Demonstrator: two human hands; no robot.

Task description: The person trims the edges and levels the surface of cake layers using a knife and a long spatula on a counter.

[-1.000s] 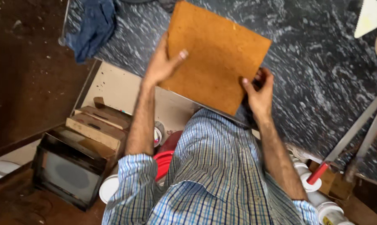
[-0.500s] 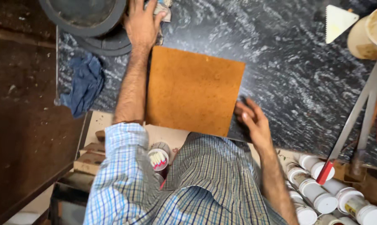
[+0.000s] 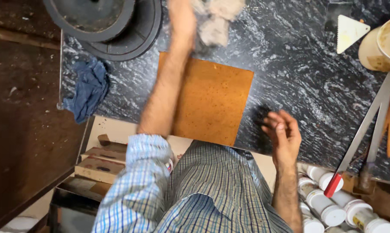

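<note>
head view: the left hand [image 3: 182, 19], which reached far up a moment ago, now grips a pale rag [image 3: 216, 19] above the orange board [image 3: 210, 101]. the right hand [image 3: 283, 133] has let go, fingers loosely spread, just right of the board lying flat on the dark counter [image 3: 298, 73].

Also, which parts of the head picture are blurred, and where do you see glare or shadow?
In the head view, the left hand and the pale rag it grips are smeared by motion; the orange-brown board and the open right hand look sharp; the dark stone counter shows soft sheen, with a shadow beside the right hand.
</note>
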